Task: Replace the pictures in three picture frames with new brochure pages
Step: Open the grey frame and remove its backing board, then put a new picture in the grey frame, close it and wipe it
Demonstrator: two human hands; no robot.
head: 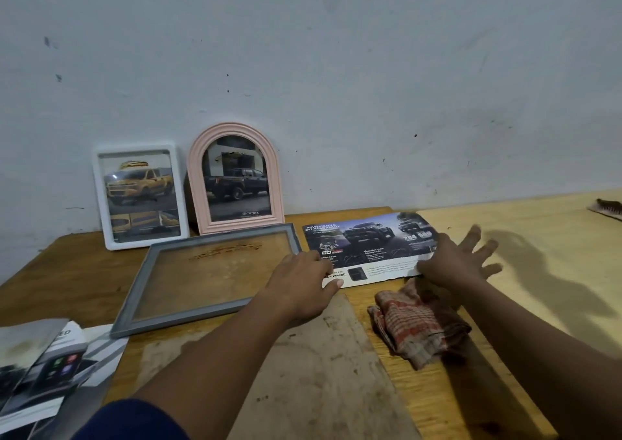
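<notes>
Nearest: one brochure pile point(43, 372) left, one worn board point(319, 372) centre, one checked cloth point(417, 325) beside it; left hand point(303, 284), fingers flat, presses the left end of the single loose brochure page point(370, 247); right hand point(454, 261), fingers spread, rests on its right end. Three frames: grey frame point(208, 278) flat beside the page; white frame point(141, 197) and pink arched frame point(235, 180) upright against the wall point(336, 69). Bare table point(538, 237) extends rightward.
</notes>
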